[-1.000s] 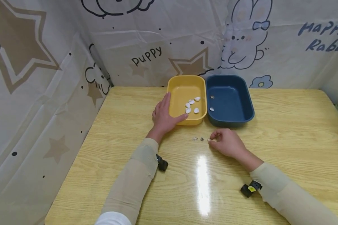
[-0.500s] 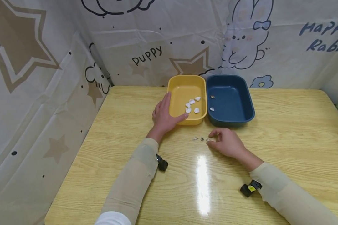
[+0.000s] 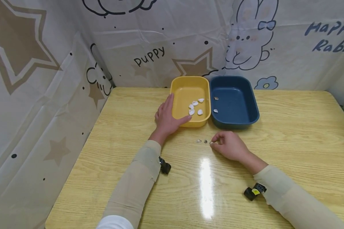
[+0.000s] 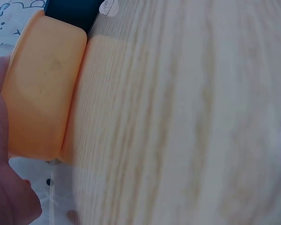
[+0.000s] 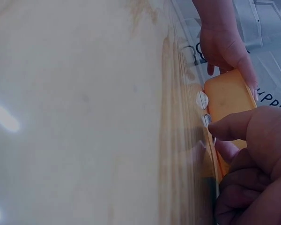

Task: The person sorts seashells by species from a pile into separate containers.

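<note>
- A small pale piece (image 3: 211, 143) is pinched on the table (image 3: 289, 133) between the curled fingers (image 3: 217, 137) of the right hand (image 3: 230, 146); its shape is too small to be made out.
- Two more small pieces (image 3: 202, 141) are seen just left of that hand, on the table.
- The yellow tray (image 3: 189, 89) is held at its near left corner by the left hand (image 3: 167, 118), thumb curled along the front wall, fingers along the side.
- White pieces (image 3: 195, 107) are held in the yellow tray.
- The blue tray (image 3: 235, 101) is set touching it on the right, with two small pieces inside.
- In the left wrist view, most of the hand is cut off.
</note>
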Available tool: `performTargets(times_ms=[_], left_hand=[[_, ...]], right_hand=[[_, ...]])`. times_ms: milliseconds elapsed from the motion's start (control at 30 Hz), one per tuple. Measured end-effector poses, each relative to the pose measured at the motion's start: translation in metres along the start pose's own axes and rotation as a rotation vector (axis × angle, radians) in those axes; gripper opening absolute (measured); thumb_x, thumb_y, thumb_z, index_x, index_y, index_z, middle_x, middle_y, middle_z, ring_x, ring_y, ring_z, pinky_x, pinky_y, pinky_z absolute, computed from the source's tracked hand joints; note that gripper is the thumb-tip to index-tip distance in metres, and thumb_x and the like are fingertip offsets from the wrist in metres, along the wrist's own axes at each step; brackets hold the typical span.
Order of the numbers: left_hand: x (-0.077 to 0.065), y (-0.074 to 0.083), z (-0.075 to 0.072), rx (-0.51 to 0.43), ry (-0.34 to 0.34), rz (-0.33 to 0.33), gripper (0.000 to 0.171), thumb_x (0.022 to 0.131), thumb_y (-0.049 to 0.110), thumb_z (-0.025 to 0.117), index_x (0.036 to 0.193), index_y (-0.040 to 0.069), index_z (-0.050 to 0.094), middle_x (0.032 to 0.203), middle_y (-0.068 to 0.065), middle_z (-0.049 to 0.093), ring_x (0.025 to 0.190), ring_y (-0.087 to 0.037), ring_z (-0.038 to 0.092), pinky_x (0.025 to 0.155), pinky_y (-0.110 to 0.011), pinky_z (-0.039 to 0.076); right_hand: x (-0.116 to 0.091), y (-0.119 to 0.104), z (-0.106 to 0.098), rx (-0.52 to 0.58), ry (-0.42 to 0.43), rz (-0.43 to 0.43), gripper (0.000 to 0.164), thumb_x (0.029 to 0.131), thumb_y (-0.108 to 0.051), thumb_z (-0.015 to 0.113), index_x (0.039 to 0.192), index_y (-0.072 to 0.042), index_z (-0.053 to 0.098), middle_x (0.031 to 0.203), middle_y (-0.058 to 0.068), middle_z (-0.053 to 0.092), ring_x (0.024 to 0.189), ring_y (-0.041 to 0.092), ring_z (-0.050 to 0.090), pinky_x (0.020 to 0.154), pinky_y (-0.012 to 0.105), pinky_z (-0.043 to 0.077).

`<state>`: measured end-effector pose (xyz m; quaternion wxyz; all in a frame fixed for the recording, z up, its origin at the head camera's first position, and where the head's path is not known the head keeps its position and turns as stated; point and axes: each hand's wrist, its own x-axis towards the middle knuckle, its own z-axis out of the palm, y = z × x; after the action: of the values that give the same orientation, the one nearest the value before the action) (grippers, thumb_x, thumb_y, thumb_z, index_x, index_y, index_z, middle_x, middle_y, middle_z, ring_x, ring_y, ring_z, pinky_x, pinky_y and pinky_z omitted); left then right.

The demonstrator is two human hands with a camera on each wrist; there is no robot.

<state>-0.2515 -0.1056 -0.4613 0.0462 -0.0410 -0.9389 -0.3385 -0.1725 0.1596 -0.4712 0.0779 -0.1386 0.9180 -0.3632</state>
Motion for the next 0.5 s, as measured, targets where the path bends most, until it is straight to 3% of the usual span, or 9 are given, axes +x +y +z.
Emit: performTargets(times_ms=[500], left_hand=[[0.000, 0.000, 0.001, -0.015, 0.001, 0.005, 0.119, 0.071, 0.078, 0.069, 0.161, 0.038, 0.001, 0.165, 0.015, 0.006, 0.146, -0.028, 0.013, 0.111, -0.052, 0.012]], right_hand=[[-0.003, -0.020, -0.021, 0.049, 0.036, 0.007, 0.014, 0.090, -0.021, 0.076, 0.096, -0.009, 0.071, 0.057, 0.001, 0.046, 0.049, 0.019, 0.044, 0.048, 0.031, 0.035]])
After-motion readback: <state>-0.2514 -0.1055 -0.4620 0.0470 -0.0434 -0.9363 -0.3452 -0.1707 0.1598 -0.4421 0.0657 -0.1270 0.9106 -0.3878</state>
